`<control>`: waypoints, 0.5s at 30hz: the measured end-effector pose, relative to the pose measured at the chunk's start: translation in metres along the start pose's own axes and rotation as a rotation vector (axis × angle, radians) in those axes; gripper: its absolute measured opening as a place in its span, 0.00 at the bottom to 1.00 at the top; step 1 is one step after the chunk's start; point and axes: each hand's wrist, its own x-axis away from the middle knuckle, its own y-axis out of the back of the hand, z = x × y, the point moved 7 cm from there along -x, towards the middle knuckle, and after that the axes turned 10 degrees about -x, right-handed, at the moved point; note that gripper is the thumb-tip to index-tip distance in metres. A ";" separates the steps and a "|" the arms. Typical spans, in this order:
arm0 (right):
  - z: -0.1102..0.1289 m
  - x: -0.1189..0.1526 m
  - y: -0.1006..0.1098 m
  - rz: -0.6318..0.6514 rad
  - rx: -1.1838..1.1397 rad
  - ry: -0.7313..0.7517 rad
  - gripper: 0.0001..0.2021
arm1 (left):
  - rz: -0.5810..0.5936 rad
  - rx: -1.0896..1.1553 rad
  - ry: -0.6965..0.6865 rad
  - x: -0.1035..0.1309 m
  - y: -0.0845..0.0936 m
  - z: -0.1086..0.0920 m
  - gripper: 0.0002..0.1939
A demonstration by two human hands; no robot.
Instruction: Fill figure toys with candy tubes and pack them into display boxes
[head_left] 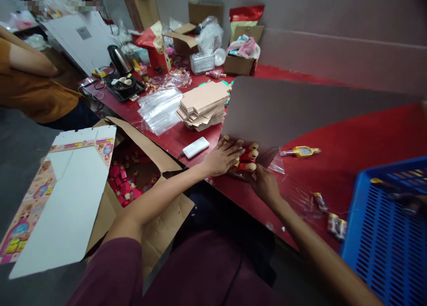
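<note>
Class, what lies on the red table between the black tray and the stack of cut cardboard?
Mainly clear plastic bags, lying flat on the red table, as the head view shows.

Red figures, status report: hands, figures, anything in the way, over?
Left hand spread over the red figures. Right hand at their right end, grip unclear. Grey panel close behind them; white device off to the left.

Only illegible print on the patterned cardboard sheet (pixel 63 203).
</note>
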 end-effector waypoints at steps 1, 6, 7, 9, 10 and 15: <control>0.003 0.004 0.004 -0.084 0.004 0.033 0.15 | -0.003 -0.001 -0.003 0.000 0.000 0.000 0.23; 0.001 0.011 -0.001 -0.244 -0.110 0.094 0.10 | 0.006 0.031 -0.018 0.000 -0.001 0.001 0.23; -0.002 0.010 -0.004 -0.245 -0.134 0.081 0.10 | 0.007 0.043 -0.015 -0.001 -0.001 0.002 0.23; -0.005 0.009 -0.007 -0.264 -0.160 0.060 0.11 | 0.004 0.077 -0.003 -0.002 0.000 0.002 0.23; -0.004 0.009 -0.006 -0.281 -0.163 0.059 0.11 | -0.005 0.100 0.003 -0.001 0.001 0.001 0.22; 0.003 0.021 0.030 -0.473 -0.220 0.044 0.16 | -0.283 0.364 0.212 0.010 0.020 0.020 0.24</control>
